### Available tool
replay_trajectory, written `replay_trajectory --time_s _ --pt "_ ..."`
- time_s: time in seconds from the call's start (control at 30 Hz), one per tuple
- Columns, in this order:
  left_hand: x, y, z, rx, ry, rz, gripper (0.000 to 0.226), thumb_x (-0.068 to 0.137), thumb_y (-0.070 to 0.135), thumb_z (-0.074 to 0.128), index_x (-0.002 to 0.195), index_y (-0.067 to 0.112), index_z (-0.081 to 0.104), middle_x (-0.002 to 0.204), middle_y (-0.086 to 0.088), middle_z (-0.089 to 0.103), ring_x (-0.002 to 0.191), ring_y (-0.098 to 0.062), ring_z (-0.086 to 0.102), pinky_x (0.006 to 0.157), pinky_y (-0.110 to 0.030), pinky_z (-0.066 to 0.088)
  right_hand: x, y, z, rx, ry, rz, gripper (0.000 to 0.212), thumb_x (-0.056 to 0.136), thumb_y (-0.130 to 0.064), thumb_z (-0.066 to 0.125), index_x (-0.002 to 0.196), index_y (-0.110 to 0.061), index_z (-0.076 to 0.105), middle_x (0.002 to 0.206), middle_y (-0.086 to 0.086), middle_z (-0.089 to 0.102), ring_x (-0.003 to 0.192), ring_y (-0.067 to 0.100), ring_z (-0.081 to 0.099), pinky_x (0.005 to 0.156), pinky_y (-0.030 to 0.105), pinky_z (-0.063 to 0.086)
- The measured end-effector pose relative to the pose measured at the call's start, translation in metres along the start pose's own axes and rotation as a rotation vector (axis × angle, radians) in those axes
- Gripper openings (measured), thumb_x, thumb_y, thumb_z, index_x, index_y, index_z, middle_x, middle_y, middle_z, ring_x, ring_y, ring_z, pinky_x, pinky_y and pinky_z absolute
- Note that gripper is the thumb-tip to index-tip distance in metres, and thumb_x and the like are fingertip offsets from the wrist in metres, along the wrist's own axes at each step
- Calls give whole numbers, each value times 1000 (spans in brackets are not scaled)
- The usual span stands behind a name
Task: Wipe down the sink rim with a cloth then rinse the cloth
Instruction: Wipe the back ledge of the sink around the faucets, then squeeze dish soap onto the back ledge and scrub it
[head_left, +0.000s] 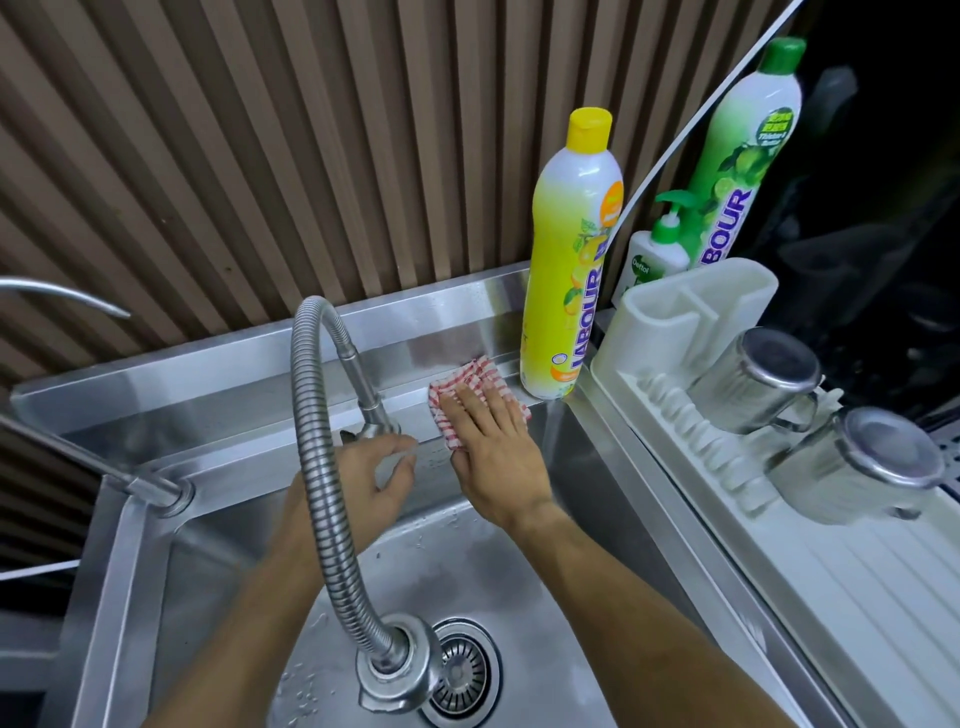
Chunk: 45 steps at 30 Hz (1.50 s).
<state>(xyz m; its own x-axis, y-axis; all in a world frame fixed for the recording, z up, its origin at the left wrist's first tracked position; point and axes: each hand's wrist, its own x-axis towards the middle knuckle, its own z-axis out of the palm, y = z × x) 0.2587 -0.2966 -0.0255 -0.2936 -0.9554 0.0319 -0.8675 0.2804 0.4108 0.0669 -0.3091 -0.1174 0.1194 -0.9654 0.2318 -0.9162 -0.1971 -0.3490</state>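
Nearest, the sink basin (218, 571) lies below both forearms. Farther in, the left hand (363, 483) rests loosely curled and empty beside the faucet base (382, 421). Just right of it, the right hand (493, 447) presses flat, fingers spread, on the checked cloth (470, 382) lying on the far rim by the yellow bottle (569, 270). Soft, light and limp (probably damp), it likely bunches easily; pinch a gathered fold.

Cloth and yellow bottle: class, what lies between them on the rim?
Nothing: in the head view only a short strip of bare steel rim separates the cloth from the yellow bottle.
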Motion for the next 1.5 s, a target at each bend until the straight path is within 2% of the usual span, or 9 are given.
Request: replay_trajectory --time_s 0.2,0.43,0.63,0.73,0.83,0.97,1.1,1.23,1.5 --pt "-9 6 24 -85 34 43 41 100 22 57 141 23 57 136 -2 66 117 -19 65 100 -26 46 -8 8 -3 20 10 -23 61 99 -27 46 159 -24 35 162 3 39 154 35 26 127 44 5" --pt "14 33 35 -260 136 40 53 96 2 50 146 20 47 148 -1 53 135 -20 48 113 -27 31 25 -15 -7 53 -208 -29 69 101 -39 46 162 -20 20 172 0 15 160 27 0 129 41 -6" --pt "46 41 39 -440 70 -113 39 109 36 34 146 31 42 138 12 55 129 -15 52 108 -29 36 25 -4 -8 170 -291 -39 101 78 -18 60 164 -16 7 172 1 7 160 20 -4 130 41 0" --pt "65 28 55 -330 -163 -92 68 99 68 4 160 40 19 166 9 28 154 -16 20 126 -38 12 17 4 -26 346 -237 57 94 80 -8 57 162 -25 15 171 -3 15 159 14 3 124 41 30" --pt "65 25 74 11 -208 -3 67 101 58 -6 162 29 -9 168 11 -17 152 -7 -21 125 -31 -13 0 11 -45 331 -27 103 64 83 -4 53 143 -27 49 149 -2 51 140 18 43 101 45 54" --pt "58 19 86 184 -75 45 61 107 52 6 162 30 -10 169 5 -18 154 -13 -21 125 -34 -11 -19 11 -82 498 444 332 33 83 -7 54 109 -22 67 103 -4 72 91 19 65 81 40 55" --pt "60 16 88 268 -60 88 63 108 50 11 163 26 -6 170 1 -15 155 -17 -17 127 -37 -8 1 7 -112 571 810 357 46 86 -17 74 125 -10 51 119 0 52 113 20 51 98 33 44" --pt "63 16 83 262 -108 106 67 106 55 12 164 23 -2 170 -3 -14 155 -19 -17 126 -38 -9 41 15 -111 566 763 391 98 79 -44 84 153 -10 30 148 5 42 139 21 40 117 42 36" --pt "68 29 90 319 -60 77 67 106 56 16 159 16 24 170 -9 12 157 -31 3 126 -54 0 57 44 -114 617 584 362 83 75 -30 86 142 -14 39 130 4 54 119 20 55 101 30 47"
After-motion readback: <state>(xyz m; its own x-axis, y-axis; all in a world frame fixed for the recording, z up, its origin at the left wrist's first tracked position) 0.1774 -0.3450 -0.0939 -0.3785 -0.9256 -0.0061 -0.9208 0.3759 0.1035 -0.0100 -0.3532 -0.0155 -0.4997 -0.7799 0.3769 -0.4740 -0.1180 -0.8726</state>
